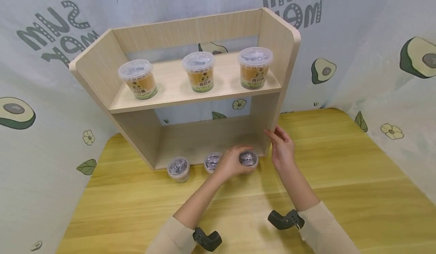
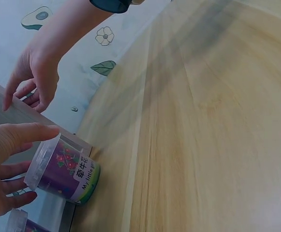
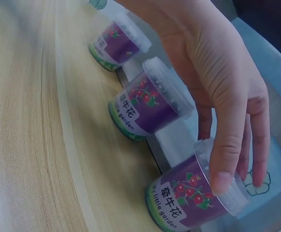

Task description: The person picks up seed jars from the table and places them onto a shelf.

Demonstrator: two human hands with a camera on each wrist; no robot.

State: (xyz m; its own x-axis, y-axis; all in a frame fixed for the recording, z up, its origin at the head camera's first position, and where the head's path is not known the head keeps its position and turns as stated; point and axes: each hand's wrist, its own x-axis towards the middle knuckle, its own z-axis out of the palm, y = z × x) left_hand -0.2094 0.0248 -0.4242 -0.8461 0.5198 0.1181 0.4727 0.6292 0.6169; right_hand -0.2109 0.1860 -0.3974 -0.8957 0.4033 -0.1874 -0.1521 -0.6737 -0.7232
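Observation:
My left hand (image 1: 233, 161) grips the lidded rim of the rightmost purple plastic cup (image 2: 65, 170), thumb on one side and fingers on the other. That cup stands on the table just before the wooden shelf unit (image 1: 207, 133). My right hand (image 1: 283, 150) pinches the front edge of the unit's right side panel, thumb on the near side, some fingers hidden behind. Two more purple cups stand in a row to the left: a middle one (image 3: 147, 99), partly hidden by my left hand in the head view, and a left one (image 1: 178, 169). Their labels read "My little garden".
Three orange-labelled lidded cups stand spaced along the upper shelf: left (image 1: 139, 80), middle (image 1: 200, 72) and right (image 1: 254, 67). Under everything is a yellow wood-grain table (image 1: 340, 193). Avocado-printed cloth (image 1: 361, 57) hangs behind and at both sides.

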